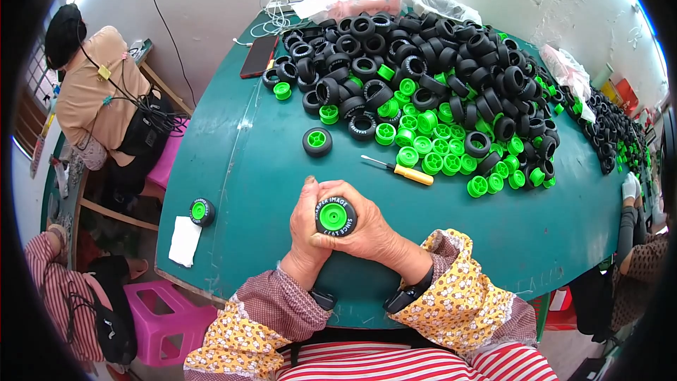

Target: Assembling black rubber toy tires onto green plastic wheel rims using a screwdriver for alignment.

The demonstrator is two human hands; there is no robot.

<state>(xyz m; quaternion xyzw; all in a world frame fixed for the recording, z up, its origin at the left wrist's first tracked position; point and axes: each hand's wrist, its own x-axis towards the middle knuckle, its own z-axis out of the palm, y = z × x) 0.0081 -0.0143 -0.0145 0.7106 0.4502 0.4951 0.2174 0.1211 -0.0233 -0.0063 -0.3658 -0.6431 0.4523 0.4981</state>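
- Green tabletop (233,190) under both hands.
- Left hand (305,229) and right hand (370,233) wrapped around one toy wheel (336,216), tyre apparently being seated on green hub.
- Just beyond fingers: screwdriver (398,170).
- Farther: heap of tyres and hubs (437,77), probable next pick.

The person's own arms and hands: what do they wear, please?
Both hands, left and right, are bare, without gloves. Each forearm has a yellow flower-print oversleeve ending in a gathered red-checked cuff. A dark band sits at each wrist. Below shows a red-and-white striped garment.
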